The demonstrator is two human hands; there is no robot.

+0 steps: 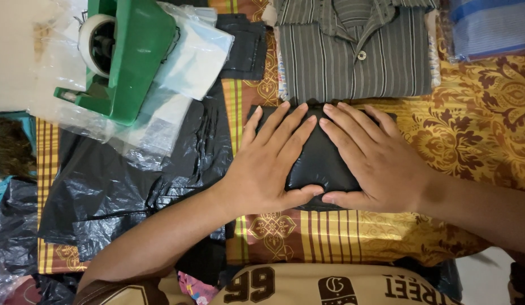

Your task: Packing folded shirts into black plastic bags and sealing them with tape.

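On patterned cloth (477, 130), left hand (268, 164), right hand (369, 164), flat-open grip pressing black plastic packet (321, 161), contents probably folded, hidden.

Home packing spot for a small clothing trade, patterned gold and maroon cloth (477, 107) spread as work surface, folded striped shirt (353, 56), green tape dispenser (121, 53), loose black plastic bags (115, 181), clear plastic sleeves (189, 56), folded blue fabric (488, 25)

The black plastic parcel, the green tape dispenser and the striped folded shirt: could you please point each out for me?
black plastic parcel (320, 161): head view, bare middle between the hands.
green tape dispenser (139, 53): head view, its flat side.
striped folded shirt (358, 70): head view, front placket below the button.
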